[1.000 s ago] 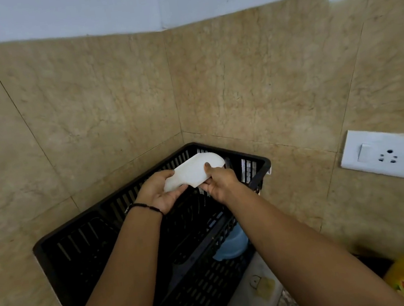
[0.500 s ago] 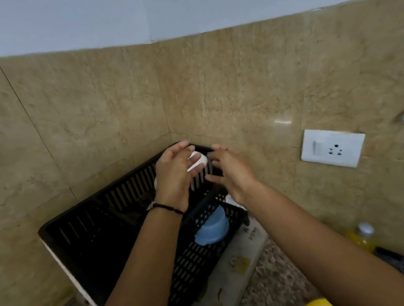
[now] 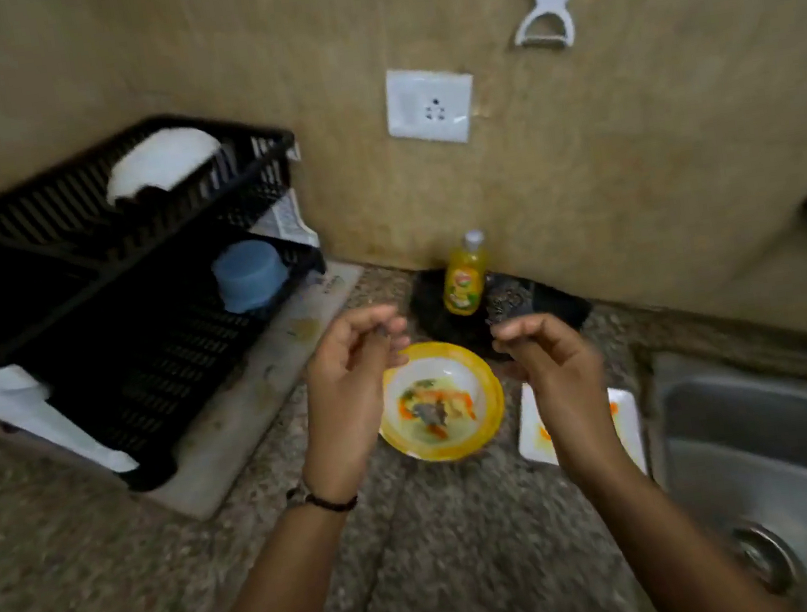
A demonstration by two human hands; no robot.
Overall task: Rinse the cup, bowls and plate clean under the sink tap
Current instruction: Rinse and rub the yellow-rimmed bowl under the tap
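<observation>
Now between dishes; left hand (image 3: pixel 350 386) and right hand (image 3: pixel 549 363) loosely curled, holding nothing; soiled yellow bowl (image 3: pixel 494 391) just below, between them; smeared plate (image 3: pixel 531 435) under right wrist; sink (image 3: pixel 772 435) right of right hand; next likely: grip bowl rim, carry rightward to sink.

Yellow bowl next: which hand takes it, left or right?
Left, probably. The left hand hovers empty at the left rim of the yellow bowl; the right hand hangs over the white plate beside the sink.
</observation>
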